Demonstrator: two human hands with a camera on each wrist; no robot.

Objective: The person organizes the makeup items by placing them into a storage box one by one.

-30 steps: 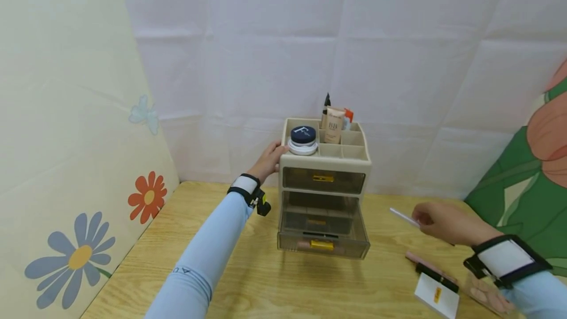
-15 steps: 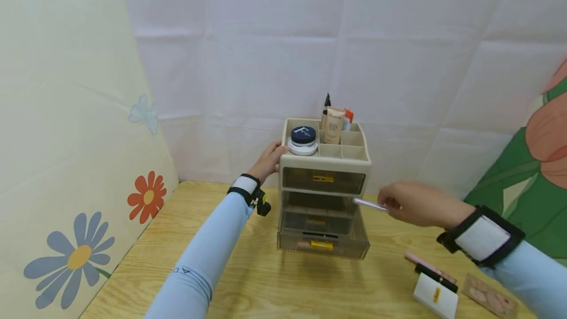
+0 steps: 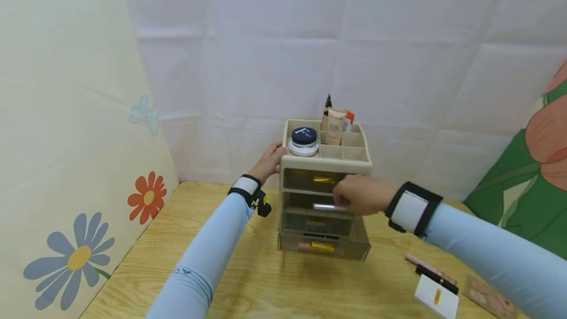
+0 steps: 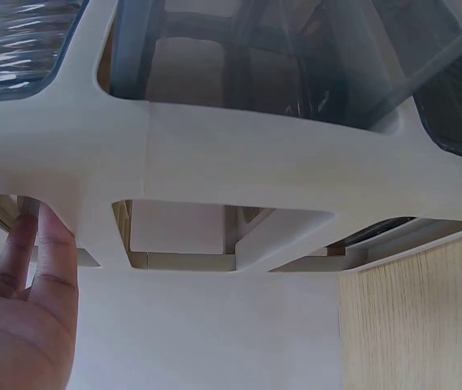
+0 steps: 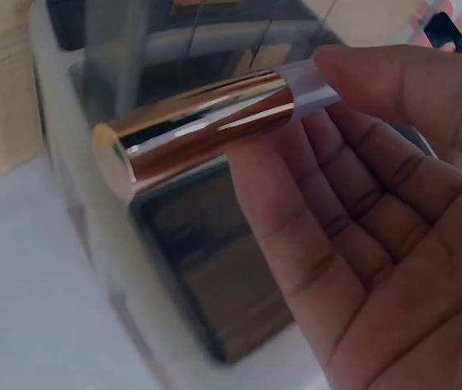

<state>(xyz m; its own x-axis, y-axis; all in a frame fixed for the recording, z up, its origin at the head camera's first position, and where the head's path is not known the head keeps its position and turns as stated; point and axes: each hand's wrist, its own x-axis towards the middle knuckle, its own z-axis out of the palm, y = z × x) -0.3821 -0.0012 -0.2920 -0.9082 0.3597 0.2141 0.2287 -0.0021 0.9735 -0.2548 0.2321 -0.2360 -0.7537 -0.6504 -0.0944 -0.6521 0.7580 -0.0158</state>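
Observation:
A beige drawer organizer (image 3: 326,162) stands on the table with its lower drawer (image 3: 345,249) pulled out; a dark stick and something pink lie in that drawer. My left hand (image 3: 268,160) rests against the organizer's upper left side. In the left wrist view its straight fingers (image 4: 54,264) reach into a side cutout, tips hidden. My right hand (image 3: 365,194) pinches a slim cosmetic tube (image 3: 328,207) between thumb and fingers, in front of the middle level and above the pulled-out drawer. Close up, the tube (image 5: 207,126) has a shiny rose-gold end and a pale lilac part.
On top of the organizer stand a dark-lidded jar (image 3: 303,135) on a white round case (image 3: 303,148), a BB cream tube (image 3: 334,127) and a black-tipped pen (image 3: 328,103). At right lie a pink stick (image 3: 418,261), a black tube (image 3: 436,279), a white box (image 3: 437,297) and a palette (image 3: 488,297).
My right hand has carried the slim tube leftward from over the right of the table to in front of the organizer. The left hand has stayed on the organizer's side.

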